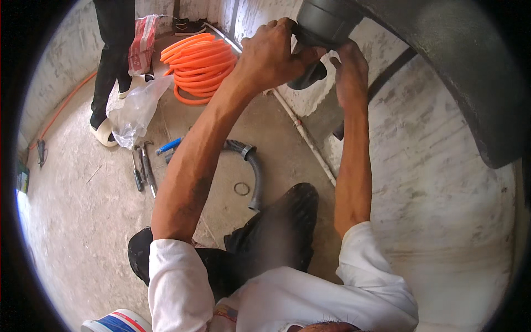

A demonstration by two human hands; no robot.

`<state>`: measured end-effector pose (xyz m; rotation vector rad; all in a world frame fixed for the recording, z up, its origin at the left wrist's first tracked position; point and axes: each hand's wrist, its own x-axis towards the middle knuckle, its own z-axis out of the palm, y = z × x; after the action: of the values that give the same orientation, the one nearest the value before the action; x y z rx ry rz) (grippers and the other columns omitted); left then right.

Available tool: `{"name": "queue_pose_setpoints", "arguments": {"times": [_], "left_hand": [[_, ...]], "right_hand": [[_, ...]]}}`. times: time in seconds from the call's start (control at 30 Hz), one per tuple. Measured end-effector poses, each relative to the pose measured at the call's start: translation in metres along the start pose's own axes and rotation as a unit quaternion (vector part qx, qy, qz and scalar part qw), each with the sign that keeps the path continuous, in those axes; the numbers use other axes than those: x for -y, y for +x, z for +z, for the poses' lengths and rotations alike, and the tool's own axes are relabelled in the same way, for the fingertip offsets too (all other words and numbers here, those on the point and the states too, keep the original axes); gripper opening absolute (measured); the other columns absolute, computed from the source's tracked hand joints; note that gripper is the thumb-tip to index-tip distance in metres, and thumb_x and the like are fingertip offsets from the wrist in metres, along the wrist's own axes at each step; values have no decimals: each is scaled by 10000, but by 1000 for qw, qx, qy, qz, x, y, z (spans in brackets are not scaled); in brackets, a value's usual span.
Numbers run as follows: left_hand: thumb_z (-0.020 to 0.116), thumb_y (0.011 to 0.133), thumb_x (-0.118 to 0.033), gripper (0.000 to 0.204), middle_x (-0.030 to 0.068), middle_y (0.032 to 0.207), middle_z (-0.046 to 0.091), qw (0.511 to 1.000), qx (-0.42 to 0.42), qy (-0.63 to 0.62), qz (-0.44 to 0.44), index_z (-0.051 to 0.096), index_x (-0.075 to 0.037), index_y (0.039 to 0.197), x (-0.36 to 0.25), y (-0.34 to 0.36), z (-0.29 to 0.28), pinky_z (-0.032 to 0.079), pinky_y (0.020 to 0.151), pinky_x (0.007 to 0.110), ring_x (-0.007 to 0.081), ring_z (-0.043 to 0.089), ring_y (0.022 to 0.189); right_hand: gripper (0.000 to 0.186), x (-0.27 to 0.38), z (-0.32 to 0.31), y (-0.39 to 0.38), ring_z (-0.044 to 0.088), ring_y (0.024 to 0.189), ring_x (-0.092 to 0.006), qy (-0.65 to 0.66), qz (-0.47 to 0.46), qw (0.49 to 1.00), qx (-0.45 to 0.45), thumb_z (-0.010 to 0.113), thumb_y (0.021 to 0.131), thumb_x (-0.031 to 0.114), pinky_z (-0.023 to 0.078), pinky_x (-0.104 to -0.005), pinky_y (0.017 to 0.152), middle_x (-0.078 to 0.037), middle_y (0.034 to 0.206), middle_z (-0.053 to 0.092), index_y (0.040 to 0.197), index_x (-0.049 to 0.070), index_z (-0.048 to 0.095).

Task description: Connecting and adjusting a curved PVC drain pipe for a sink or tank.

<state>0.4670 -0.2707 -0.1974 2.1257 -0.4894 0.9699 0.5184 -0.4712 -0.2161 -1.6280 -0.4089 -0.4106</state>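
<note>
Up at the top of the view, a black cylindrical plastic fitting (323, 22) hangs under a dark overhanging basin-like body (453, 61), with a black curved pipe piece (304, 77) below it. My left hand (276, 52) grips the fitting's left side, thumb reaching underneath. My right hand (349, 74) has its fingers closed at the fitting's lower right; what its fingertips touch is partly hidden. On the floor below lie a grey corrugated hose (254, 171), a dark ring (241, 188), a hammer (146, 166), another hand tool (138, 177) and a blue tool (167, 145).
A person's dark-clad legs (108, 66) stand at left beside a clear bag (135, 113), a red-and-white sack (141, 44) and an orange hose coil (196, 66). A white pipe (298, 127) runs along the right wall (431, 232). A white bucket (113, 323) is at lower left.
</note>
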Motion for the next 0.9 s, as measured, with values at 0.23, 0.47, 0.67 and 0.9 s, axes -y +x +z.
{"name": "queue_pose_setpoints", "arguments": {"times": [0.23, 0.47, 0.67, 0.9], "left_hand": [[707, 805, -541, 633, 215, 967, 666, 1000, -2, 18, -16, 627, 29, 1071, -11, -2, -2, 487, 813, 468, 361, 651, 931], [745, 785, -528, 613, 201, 940, 666, 997, -59, 47, -7, 657, 35, 1010, -12, -4, 5, 495, 786, 436, 351, 649, 871], [780, 749, -501, 600, 204, 912, 632, 996, -90, 24, 11, 654, 52, 946, -6, 0, 16, 484, 784, 437, 343, 623, 871], [815, 713, -453, 579, 207, 862, 635, 990, -138, 19, 2, 630, 59, 912, -18, -2, 22, 495, 726, 448, 350, 630, 800]], "right_hand": [[514, -17, 7, 12, 507, 1162, -133, 182, -51, 979, 80, 478, 1012, 438, 329, -296, 1046, -40, 1261, 570, 1347, 49, 484], [430, -15, 3, 9, 530, 1009, -40, 50, -32, 996, 59, 484, 1009, 405, 357, -166, 613, 6, 1153, 589, 1252, 55, 544], [422, -4, 12, 6, 531, 1073, -87, 98, -20, 994, 40, 464, 1026, 367, 416, -198, 735, -16, 1205, 579, 1281, 37, 530], [415, 6, 18, 1, 534, 1129, -135, 110, -42, 992, 37, 426, 1046, 330, 418, -268, 935, -54, 1246, 577, 1296, 11, 514]]}}
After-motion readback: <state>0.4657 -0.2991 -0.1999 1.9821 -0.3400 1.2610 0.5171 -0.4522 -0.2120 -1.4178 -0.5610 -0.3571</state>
